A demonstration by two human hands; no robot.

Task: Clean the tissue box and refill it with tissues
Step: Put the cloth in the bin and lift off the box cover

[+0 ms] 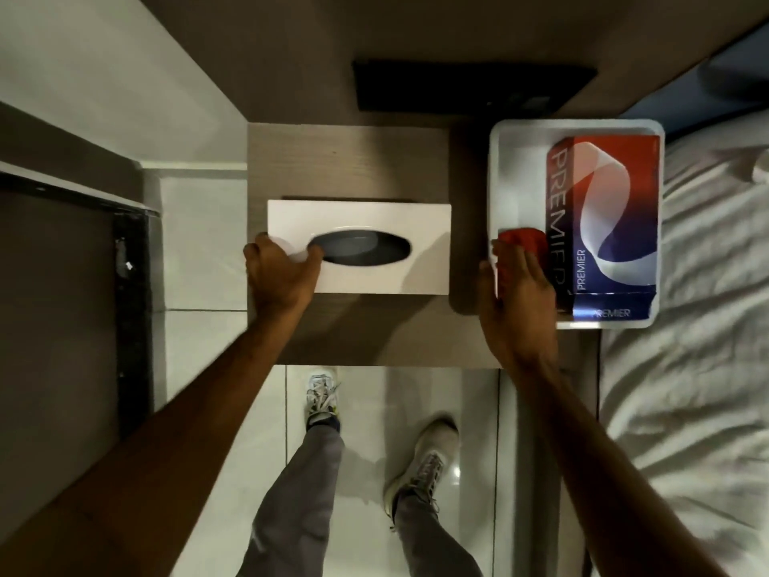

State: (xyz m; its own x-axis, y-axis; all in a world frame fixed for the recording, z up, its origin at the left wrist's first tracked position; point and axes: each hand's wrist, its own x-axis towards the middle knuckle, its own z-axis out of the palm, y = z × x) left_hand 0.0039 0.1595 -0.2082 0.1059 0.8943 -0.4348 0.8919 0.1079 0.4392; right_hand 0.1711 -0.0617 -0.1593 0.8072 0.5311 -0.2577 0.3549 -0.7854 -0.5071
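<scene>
Dim, warm light; glare on the glossy floor (437, 410); soft blur throughout; wide-angle bending at the edges.

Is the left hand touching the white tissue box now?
Touching. In the head view, the left hand rests on the left end of the white tissue box, with its thumb at the edge of the dark oval opening.

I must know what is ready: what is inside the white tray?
The white tray holds a PREMIER tissue pack and a red cloth under the right hand; beneath them is hidden.
</scene>
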